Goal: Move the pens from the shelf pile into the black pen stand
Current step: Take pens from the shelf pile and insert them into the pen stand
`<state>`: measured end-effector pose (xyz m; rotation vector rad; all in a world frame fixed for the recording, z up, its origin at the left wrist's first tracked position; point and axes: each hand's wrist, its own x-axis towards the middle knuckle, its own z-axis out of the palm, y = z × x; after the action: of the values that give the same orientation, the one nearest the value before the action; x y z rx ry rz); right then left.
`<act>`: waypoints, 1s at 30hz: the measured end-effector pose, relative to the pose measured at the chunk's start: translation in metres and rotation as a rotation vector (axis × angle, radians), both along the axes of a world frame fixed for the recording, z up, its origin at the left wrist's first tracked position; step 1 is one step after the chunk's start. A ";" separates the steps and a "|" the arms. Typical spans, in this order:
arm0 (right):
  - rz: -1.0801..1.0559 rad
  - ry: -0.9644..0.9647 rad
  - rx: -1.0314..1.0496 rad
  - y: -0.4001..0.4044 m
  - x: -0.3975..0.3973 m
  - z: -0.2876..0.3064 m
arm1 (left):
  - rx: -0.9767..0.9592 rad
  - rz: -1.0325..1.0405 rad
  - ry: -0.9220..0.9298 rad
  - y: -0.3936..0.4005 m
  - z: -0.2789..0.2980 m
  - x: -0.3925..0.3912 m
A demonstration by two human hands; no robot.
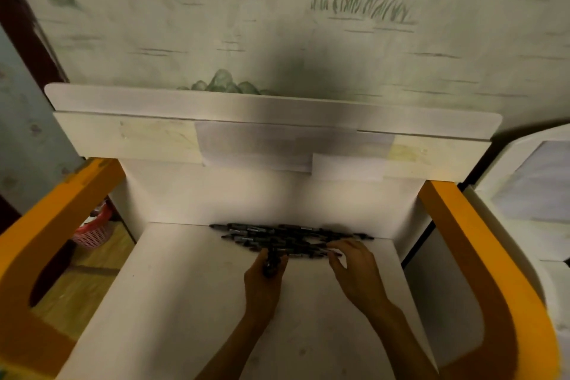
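Hands point(262, 274) point(354, 268) at one pen pile point(293, 237)

Both hands point(308, 271) at pen pile point(290, 237)

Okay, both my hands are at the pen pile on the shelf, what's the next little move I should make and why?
Probably pinch one pen with the right hand and lift it clear. Its fingers rest on the near edge of the pen pile without gripping anything, while the left hand already holds a few pens upright. No black pen stand shows in this view, so gather first.
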<state>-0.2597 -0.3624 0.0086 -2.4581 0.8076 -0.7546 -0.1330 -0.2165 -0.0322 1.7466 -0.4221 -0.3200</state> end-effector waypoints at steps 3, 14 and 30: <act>-0.007 0.015 -0.003 0.005 -0.002 0.008 | 0.041 -0.039 -0.004 0.001 0.000 0.003; -0.130 0.024 -0.049 0.034 -0.041 0.072 | -0.066 -0.283 0.070 -0.024 0.070 -0.003; -0.382 -0.047 -0.200 0.042 -0.217 0.138 | -0.281 -0.937 0.363 -0.036 0.175 -0.161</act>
<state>-0.4770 -0.3207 0.1464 -2.4744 1.2595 -1.0694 -0.2938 -0.2525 0.1424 1.0845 -0.9497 -1.1603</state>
